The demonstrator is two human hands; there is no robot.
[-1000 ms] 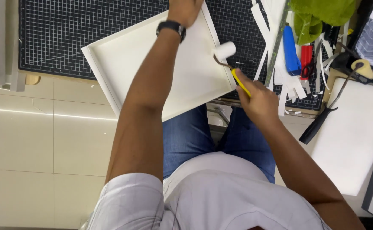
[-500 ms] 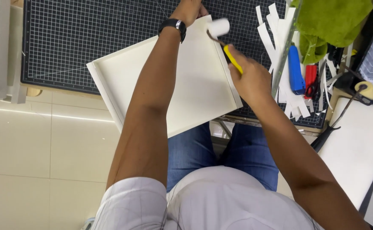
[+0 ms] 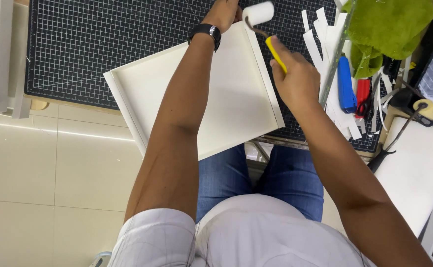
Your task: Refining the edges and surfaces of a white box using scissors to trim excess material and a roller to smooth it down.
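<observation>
A white shallow tray-like board with raised edges lies tilted on a black gridded cutting mat, its near corner hanging over the table edge. My left hand, with a black wristwatch, presses on the board's far corner. In my right hand is a small paint roller with a yellow handle. Its white roller head sits at the board's far right edge.
White paper strips, a metal ruler, a blue cutter and red-handled scissors lie right of the board. A green cloth is at the top right. White sheets sit lower right. Tiled floor is on the left.
My right hand has run the roller up along the board's right edge from the near part to the far corner. The view has shifted so the board sits lower in frame.
</observation>
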